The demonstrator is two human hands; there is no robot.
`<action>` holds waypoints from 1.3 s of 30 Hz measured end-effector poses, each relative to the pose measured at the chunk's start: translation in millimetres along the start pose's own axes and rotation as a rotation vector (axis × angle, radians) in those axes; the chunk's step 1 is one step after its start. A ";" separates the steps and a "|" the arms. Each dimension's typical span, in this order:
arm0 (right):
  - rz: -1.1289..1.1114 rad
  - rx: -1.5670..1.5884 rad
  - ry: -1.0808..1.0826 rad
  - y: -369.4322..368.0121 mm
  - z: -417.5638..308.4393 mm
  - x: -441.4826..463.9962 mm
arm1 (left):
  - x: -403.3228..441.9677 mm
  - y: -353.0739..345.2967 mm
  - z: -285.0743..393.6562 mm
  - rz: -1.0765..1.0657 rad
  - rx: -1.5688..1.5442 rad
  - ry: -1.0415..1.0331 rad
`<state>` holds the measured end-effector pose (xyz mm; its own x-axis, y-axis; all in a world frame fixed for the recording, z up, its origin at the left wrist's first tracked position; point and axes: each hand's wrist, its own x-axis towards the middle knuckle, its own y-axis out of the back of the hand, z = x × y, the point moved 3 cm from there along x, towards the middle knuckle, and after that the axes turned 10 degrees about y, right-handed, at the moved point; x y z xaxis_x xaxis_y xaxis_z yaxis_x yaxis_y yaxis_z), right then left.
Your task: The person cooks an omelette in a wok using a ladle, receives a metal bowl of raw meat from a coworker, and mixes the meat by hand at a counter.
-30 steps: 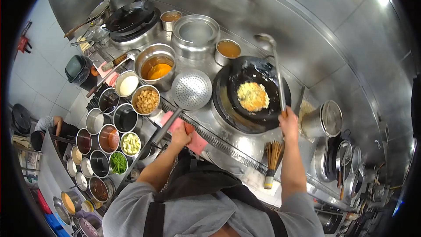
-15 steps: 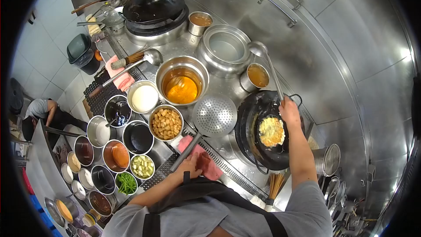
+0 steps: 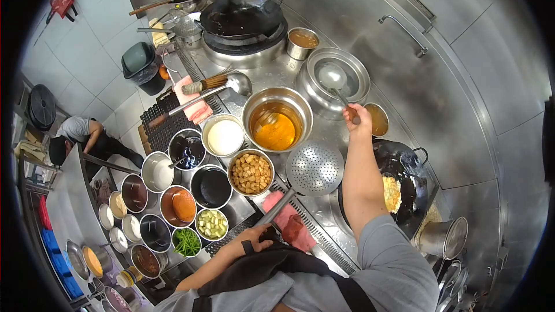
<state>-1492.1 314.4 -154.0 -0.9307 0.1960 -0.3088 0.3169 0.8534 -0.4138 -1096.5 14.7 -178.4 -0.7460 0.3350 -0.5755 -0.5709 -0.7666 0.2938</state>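
My right hand (image 3: 357, 117) is closed round the wooden handle end of a ladle (image 3: 333, 75), whose bowl is in the round metal pot of clear liquid (image 3: 358, 88). Below and to the right of that hand, the black wok (image 3: 411, 169) holds cooked egg (image 3: 391, 193), partly hidden by my forearm. My left hand (image 3: 254, 240) rests near the handle of the perforated skimmer (image 3: 314, 167), beside a pink cloth (image 3: 282, 211); whether its fingers grip anything is not clear.
A pot of orange liquid (image 3: 276, 132), fried pieces (image 3: 250, 173) and several ingredient pots stand left of the skimmer. Another wok (image 3: 240, 18) sits at the back. A bent-over person (image 3: 81, 133) is at far left. A faucet (image 3: 404, 34) is on the wall.
My right hand has gone from the wok to the metal pot, taking the ladle's bowl into it. My left hand has moved back from the cloth toward my body. The camera view has shifted.
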 end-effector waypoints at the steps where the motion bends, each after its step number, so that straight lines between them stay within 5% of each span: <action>1: 0.037 0.119 0.049 -2.7 -7.2 -14.3 | -2.5 2.1 2.4 -0.002 0.009 -0.004; 6: 0.106 0.262 0.096 10.8 -43.5 -24.8 | -9.2 14.5 22.4 0.014 0.028 0.010; 10: 0.075 -0.037 0.185 40.2 -86.3 -26.8 | -4.5 11.9 27.8 0.015 0.033 -0.029; 12: 0.029 -0.632 0.256 49.4 -107.9 -31.1 | 0.0 8.8 27.6 0.006 0.070 -0.031; 13: 0.038 -0.637 0.263 53.1 -114.7 -37.7 | 2.3 7.4 26.9 0.000 0.070 -0.041; 16: 0.174 -1.705 0.522 62.3 -143.3 -73.3 | 9.5 5.2 27.7 -0.014 0.076 -0.087; 17: 0.136 -1.841 0.535 75.9 -145.6 -73.6 | 11.3 4.5 28.9 -0.020 0.086 -0.099; 26: 0.104 -1.872 0.880 33.1 -181.8 -135.9 | 15.6 0.8 52.1 -0.056 0.178 -0.173; 33: 0.192 -1.928 0.861 -23.9 -224.9 -83.8 | 13.8 -10.8 58.7 -0.060 0.273 -0.286; 39: 0.133 -2.055 0.914 11.8 -217.0 -81.9 | 11.7 -21.2 44.9 -0.108 0.277 -0.261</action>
<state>-1451.7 413.2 52.3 -0.9258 -0.1394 0.3514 0.3674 -0.1129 0.9232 -1108.5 59.5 -157.1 -0.7184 0.5608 -0.4116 -0.6951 -0.5542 0.4579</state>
